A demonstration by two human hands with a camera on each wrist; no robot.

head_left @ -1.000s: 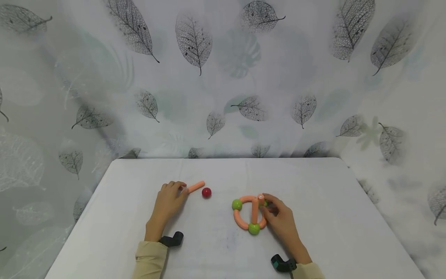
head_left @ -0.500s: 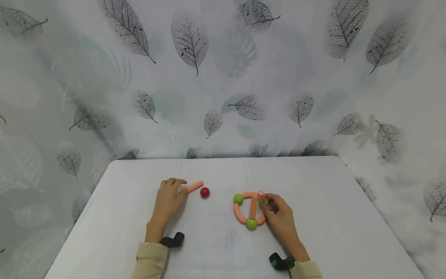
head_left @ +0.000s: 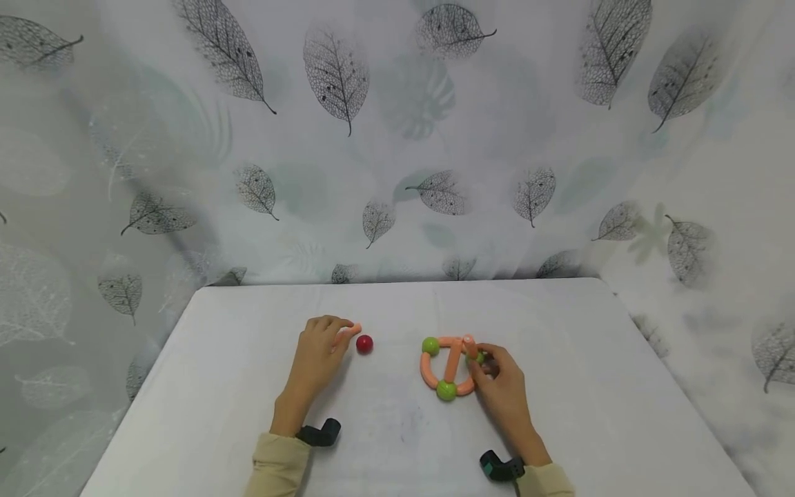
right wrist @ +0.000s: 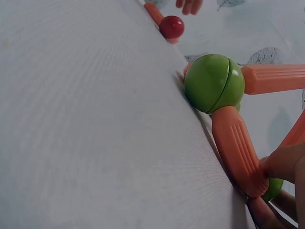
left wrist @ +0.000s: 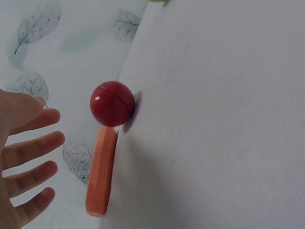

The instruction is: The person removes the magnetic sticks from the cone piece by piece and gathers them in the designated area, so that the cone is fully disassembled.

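My left hand (head_left: pixel 317 362) hovers over a loose orange rod (head_left: pixel 357 329), hiding much of it in the head view. In the left wrist view the fingers are extended and apart from this rod (left wrist: pixel 101 171). A glossy red ball (head_left: pixel 364 344) lies beside the rod. On the right, my right hand (head_left: pixel 504 386) pinches the right side of a ring-shaped toy of orange rods and green balls (head_left: pixel 453 362), near a green ball (right wrist: pixel 275 188). One straight rod crosses the ring. Another stub rod (head_left: pixel 469 345) sticks up at its back right.
Everything lies on a white-covered table (head_left: pixel 397 442). A leaf-printed curtain (head_left: pixel 397 138) surrounds its back and sides. Each wrist wears a black camera, on the left (head_left: pixel 320 433) and on the right (head_left: pixel 502 466).
My left hand has moved right, over the loose rod. The ring toy has turned, its front green ball shifting left and away from me, while the right hand keeps hold of it.
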